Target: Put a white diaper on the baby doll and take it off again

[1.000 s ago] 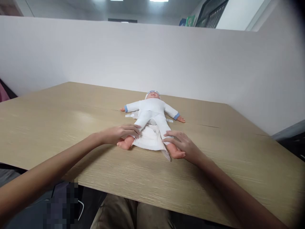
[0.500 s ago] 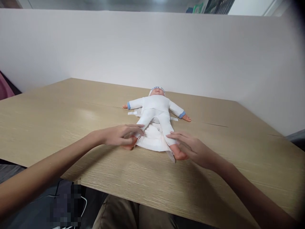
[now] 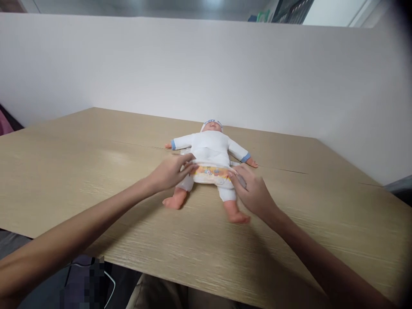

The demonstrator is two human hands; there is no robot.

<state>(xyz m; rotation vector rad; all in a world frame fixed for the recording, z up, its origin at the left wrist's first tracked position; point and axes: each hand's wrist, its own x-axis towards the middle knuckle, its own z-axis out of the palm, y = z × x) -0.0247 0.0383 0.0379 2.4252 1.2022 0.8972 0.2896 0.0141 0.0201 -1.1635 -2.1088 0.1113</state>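
Note:
A baby doll (image 3: 210, 143) in a white suit with blue cuffs lies on its back, head away from me, arms and legs spread. Across its hips and upper legs lies the front flap of a diaper (image 3: 210, 172), white with an orange printed band. My left hand (image 3: 174, 171) pinches the flap's left corner. At the right corner, my right hand (image 3: 254, 189) has its fingers closed on the flap. A white tab shows beside the doll's waist on the right. Both bare feet of the doll point toward me.
The doll lies on a wooden table (image 3: 128, 223) with a thin seam across it. Behind stands a white partition (image 3: 199, 68). Below the front edge are my legs, a white cable (image 3: 112, 285) and a blurred-out dark area. Dark objects show at both side edges.
The diaper's front flap, which lay flat between the doll's legs, is now folded up over its hips. Both my hands have moved from the lower legs up to the flap's corners.

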